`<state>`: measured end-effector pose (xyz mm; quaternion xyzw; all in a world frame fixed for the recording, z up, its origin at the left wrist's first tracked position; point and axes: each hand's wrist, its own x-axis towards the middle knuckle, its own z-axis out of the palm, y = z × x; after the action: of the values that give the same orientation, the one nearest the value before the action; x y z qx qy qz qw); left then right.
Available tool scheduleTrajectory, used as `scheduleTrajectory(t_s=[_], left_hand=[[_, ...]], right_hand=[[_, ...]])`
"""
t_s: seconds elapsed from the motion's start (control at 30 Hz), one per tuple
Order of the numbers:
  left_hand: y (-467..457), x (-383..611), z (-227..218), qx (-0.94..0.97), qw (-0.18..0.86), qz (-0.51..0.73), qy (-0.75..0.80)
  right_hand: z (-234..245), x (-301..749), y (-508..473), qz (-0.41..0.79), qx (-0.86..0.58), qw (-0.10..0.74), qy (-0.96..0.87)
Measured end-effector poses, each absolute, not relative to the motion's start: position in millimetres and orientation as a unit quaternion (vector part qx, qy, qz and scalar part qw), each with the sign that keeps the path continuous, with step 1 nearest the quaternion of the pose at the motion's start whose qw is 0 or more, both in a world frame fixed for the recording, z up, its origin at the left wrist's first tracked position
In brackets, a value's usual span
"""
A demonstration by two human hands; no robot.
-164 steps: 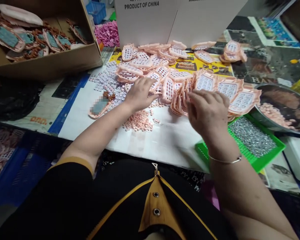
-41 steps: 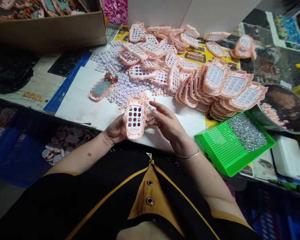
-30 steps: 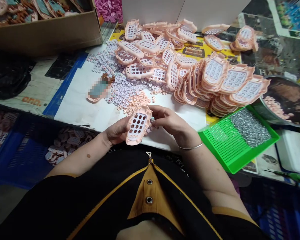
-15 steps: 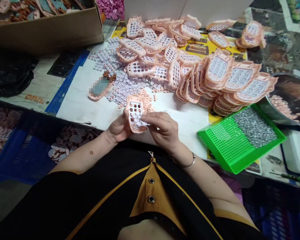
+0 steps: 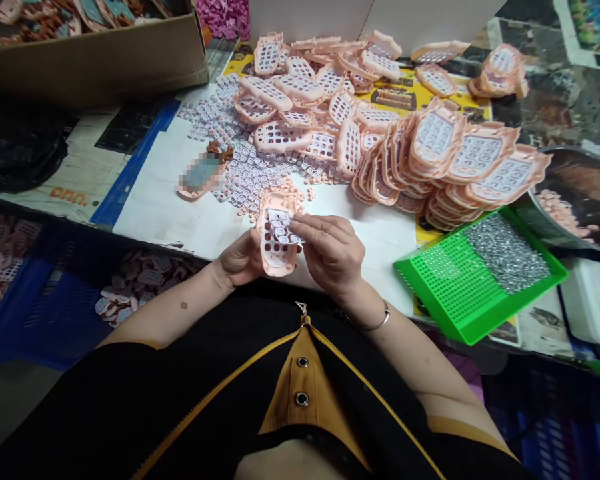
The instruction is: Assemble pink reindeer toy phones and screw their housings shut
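Note:
My left hand (image 5: 243, 259) grips the left edge of a pink toy phone shell (image 5: 279, 262), whose key holes face up. Between the fingertips of my right hand (image 5: 333, 252) is a white keypad piece (image 5: 281, 227) with several small keys, held over the upper part of the shell. Whether the keys sit in the holes I cannot tell. Just beyond the shell lie small pink parts (image 5: 294, 193) and a spread of loose white keypad pieces (image 5: 253, 173).
Shells with keypads stand in stacks (image 5: 437, 140) at right, behind a green basket (image 5: 430, 280) holding small metal parts. More shells (image 5: 300, 87) are heaped at the back. A phone-shaped piece (image 5: 200, 177) lies left. A cardboard box (image 5: 95, 67) stands far left.
My right hand has shifted the keypad piece from the lower part of the shell up to its upper part. The shell has moved slightly right and toward me in my left hand.

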<state>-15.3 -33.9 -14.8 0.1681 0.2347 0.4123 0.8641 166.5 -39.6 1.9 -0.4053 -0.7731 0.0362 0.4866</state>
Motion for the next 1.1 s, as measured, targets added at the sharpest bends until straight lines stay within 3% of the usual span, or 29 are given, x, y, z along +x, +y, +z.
scheduleTrajectory(t_s=[0.17, 0.3, 0.47, 0.63, 0.73, 0.97, 1.1], left_hand=[[-35.7, -14.6, -13.1, 0.202, 0.862, 0.408, 0.222], [-34.8, -14.0, -12.5, 0.191, 0.857, 0.414, 0.239], [-34.3, -14.8, -14.5, 0.17, 0.863, 0.413, 0.236], [-28.1, -17.1, -9.9, 0.183, 0.864, 0.405, 0.236], [-19.1, -8.8, 1.1, 0.211, 0.87, 0.385, 0.225], [-7.3, 20.8, 20.0, 0.3, 0.853, 0.383, 0.188], [-8.0, 17.7, 16.6, 0.312, 0.861, 0.34, 0.213]], right_hand=[[0.9, 167.7, -37.7, 0.036, -0.377, 0.45, -0.808], [8.7, 171.7, -41.8, 0.08, -0.382, 0.345, -0.854], [17.7, 172.1, -46.6, 0.04, -0.396, 0.251, -0.882], [27.9, 170.6, -53.2, 0.08, -0.328, 0.27, -0.902], [29.8, 170.5, -58.5, 0.015, -0.331, 0.268, -0.905], [44.4, 225.0, -36.9, -0.069, -0.476, 0.359, -0.8], [63.1, 297.1, 2.0, -0.135, -0.593, 0.366, -0.705]])
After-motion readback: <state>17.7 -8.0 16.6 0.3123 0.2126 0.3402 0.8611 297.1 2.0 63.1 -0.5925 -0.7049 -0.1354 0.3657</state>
